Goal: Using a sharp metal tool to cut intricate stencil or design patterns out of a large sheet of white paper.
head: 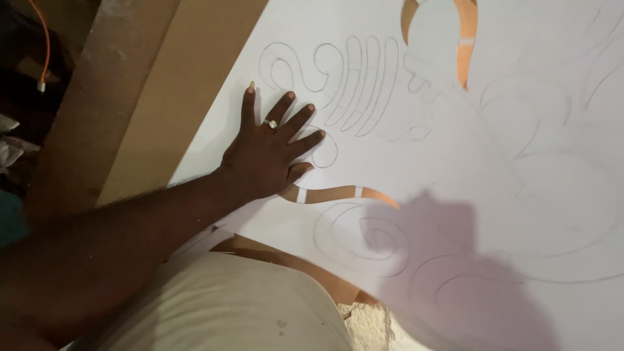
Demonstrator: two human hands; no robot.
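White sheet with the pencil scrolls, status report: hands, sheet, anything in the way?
Left hand flat, fingers spread, pressing white sheet. Right hand out of view. Sheet bears pencilled scrolls, curved cut-outs showing brown board. Nothing lying on the sheet.

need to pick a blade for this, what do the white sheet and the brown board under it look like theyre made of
White sheet: probably paper or thin card, matte; it takes faint pencil lines and has cleanly cut curved slots. Brown board: looks like cardboard or fibreboard, flat, dull tan, also showing through the slots; which one is unclear. The left hand presses flat on the sheet.
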